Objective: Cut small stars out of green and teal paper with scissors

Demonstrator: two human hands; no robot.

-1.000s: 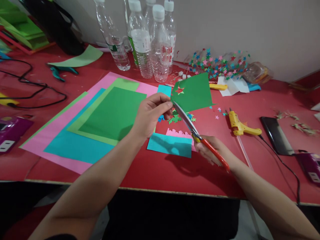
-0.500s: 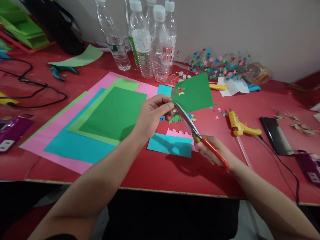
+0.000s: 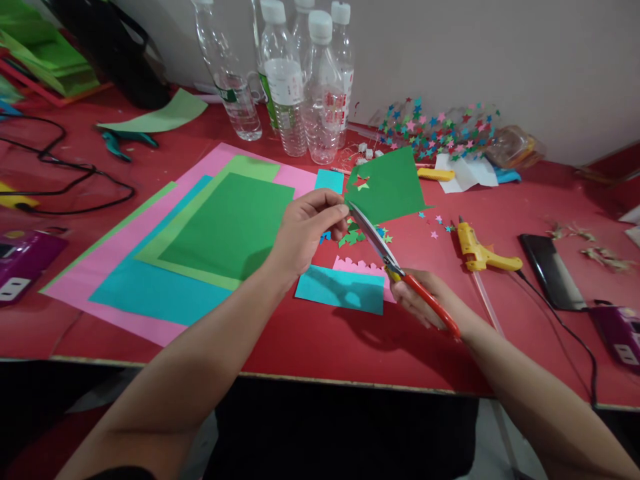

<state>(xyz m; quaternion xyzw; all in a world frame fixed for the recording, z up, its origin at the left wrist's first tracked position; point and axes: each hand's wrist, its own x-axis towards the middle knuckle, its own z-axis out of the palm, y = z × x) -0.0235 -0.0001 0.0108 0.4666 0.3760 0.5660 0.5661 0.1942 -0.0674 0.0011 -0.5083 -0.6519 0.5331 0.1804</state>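
While the left grip, fingers curled, pinches green paper, the right grip clamps scissors angled toward that pinch.

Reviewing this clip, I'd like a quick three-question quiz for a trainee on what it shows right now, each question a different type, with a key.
1. Multiple choice: what does the person's right hand hold?
A) pliers
B) red-handled scissors
C) a plastic bottle

2. True or false: in the picture, the yellow glue gun lies to the left of the black phone.

3. Fill in the colour: the left hand's thumb and forefinger meet at the edge of a ____ sheet, close to the blade tips.

Key:
1. B
2. True
3. green
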